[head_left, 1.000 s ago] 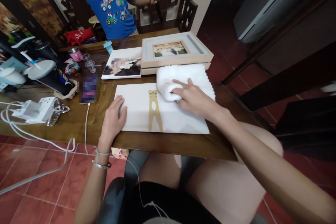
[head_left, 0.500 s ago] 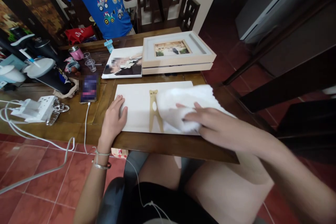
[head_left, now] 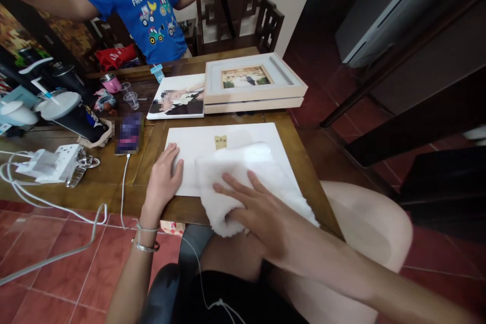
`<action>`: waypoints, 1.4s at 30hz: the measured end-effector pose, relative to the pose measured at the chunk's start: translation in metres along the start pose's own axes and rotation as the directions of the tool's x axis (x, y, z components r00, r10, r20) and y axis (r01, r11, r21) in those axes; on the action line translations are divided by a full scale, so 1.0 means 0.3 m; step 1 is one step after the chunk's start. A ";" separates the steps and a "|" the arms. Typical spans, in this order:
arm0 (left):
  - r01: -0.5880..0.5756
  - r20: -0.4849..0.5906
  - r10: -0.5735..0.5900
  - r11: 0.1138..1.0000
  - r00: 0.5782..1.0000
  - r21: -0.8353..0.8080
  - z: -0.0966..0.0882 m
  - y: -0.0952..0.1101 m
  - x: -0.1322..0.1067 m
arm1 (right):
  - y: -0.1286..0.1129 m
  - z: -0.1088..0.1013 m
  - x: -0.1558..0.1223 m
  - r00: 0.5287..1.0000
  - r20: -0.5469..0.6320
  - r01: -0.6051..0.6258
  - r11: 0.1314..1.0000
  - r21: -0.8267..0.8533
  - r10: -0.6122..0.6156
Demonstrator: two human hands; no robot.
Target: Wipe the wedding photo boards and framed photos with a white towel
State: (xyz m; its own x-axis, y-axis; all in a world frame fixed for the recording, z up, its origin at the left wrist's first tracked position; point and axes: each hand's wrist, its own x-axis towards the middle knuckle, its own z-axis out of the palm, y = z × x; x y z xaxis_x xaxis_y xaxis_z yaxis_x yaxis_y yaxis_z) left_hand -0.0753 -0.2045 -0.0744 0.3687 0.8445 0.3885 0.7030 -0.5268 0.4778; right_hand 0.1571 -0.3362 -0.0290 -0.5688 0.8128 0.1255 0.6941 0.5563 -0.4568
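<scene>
A white board point(head_left: 197, 139), the back of a picture frame with a small tan stand piece point(head_left: 220, 142), lies face down on the wooden table point(head_left: 114, 182). My left hand point(head_left: 163, 177) rests flat on its left edge, fingers stretched out. My right hand point(head_left: 258, 207) presses a white towel point(head_left: 235, 172) onto the board's near part, fingers spread flat on the cloth. The towel hangs over the table's near edge and hides most of the stand piece.
Beyond the board lie stacked light wooden picture frames point(head_left: 252, 83) and a photo print point(head_left: 178, 98). A phone point(head_left: 129, 131) with cable, a white power strip point(head_left: 51, 162), cups and bottles crowd the left. A person in a blue shirt point(head_left: 146, 7) stands across the table.
My right hand has drawn the towel from the board's far right corner toward me and leftward, down to the near edge. My left hand has stayed put. The person opposite shifted.
</scene>
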 end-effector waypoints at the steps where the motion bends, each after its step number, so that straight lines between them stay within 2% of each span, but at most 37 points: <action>1: -0.001 0.000 0.001 1.000 1.000 -0.001 0.000 0.000 0.000 | 0.018 -0.018 0.001 1.000 0.009 0.002 0.999 0.042 -0.002; 5: -0.001 -0.004 0.001 1.000 1.000 0.001 0.001 -0.003 -0.001 | 0.168 -0.079 0.098 0.998 -0.004 -0.059 0.990 0.128 0.060; 8: -0.006 -0.010 0.006 1.000 1.000 0.000 0.002 -0.007 -0.001 | 0.270 -0.096 0.201 0.990 -0.054 -0.129 0.990 0.057 0.132; 10: -0.009 -0.008 0.009 1.000 1.000 0.001 0.002 -0.009 -0.001 | 0.290 -0.086 0.245 0.979 -0.091 -0.186 0.982 -0.022 0.183; 12: -0.009 -0.007 0.009 1.000 1.000 -0.001 0.002 -0.009 -0.001 | 0.265 -0.060 0.255 0.968 -0.110 -0.236 0.965 -0.112 0.224; 15: -0.010 -0.007 0.010 1.000 1.000 -0.004 0.002 -0.008 -0.001 | 0.166 -0.009 0.202 0.970 -0.103 -0.236 0.948 -0.212 0.218; 18: -0.010 -0.006 0.010 1.000 1.000 0.004 0.001 -0.005 -0.002 | 0.045 0.023 0.100 0.989 -0.044 -0.145 0.966 -0.213 0.138; 21: -0.007 -0.006 0.007 1.000 1.000 0.009 0.001 -0.003 -0.003 | -0.031 0.011 0.022 0.999 0.030 -0.040 0.989 -0.141 0.045; 24: -0.005 0.001 0.005 1.000 1.000 0.011 -0.001 -0.004 -0.001 | -0.020 -0.035 0.034 0.996 0.074 -0.034 0.996 -0.077 0.039; 27: -0.005 0.010 0.005 1.000 1.000 0.010 -0.003 -0.004 0.001 | 0.056 -0.075 0.134 0.987 0.103 -0.113 0.990 -0.087 0.122; 30: -0.002 0.016 0.002 1.000 1.000 0.006 -0.005 -0.003 0.003 | 0.125 -0.080 0.250 0.976 0.078 -0.183 0.961 -0.209 0.203; 33: 0.000 0.015 0.000 1.000 1.000 -0.002 -0.007 0.001 0.002 | 0.123 -0.045 0.303 0.979 0.005 -0.187 0.913 -0.363 0.203; 37: -0.001 0.008 0.001 1.000 1.000 0.002 -0.008 0.003 0.001 | 0.014 0.024 0.238 0.995 -0.004 -0.092 0.902 -0.422 0.100; 40: -0.010 0.006 0.010 1.000 1.000 0.006 -0.005 -0.005 0.002 | -0.080 0.052 0.144 0.999 0.051 0.005 0.945 -0.328 0.012; 42: -0.015 -0.004 0.015 1.000 1.000 0.002 0.000 -0.013 0.002 | -0.113 0.048 0.098 0.995 0.091 0.065 0.970 -0.233 -0.044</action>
State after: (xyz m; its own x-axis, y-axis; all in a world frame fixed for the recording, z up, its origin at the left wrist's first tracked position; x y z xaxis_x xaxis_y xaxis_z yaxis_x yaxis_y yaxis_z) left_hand -0.0778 -0.2019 -0.0761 0.3770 0.8360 0.3987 0.6987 -0.5393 0.4700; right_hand 0.1107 -0.3337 -0.0226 -0.6369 0.7682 0.0647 0.7396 0.6325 -0.2300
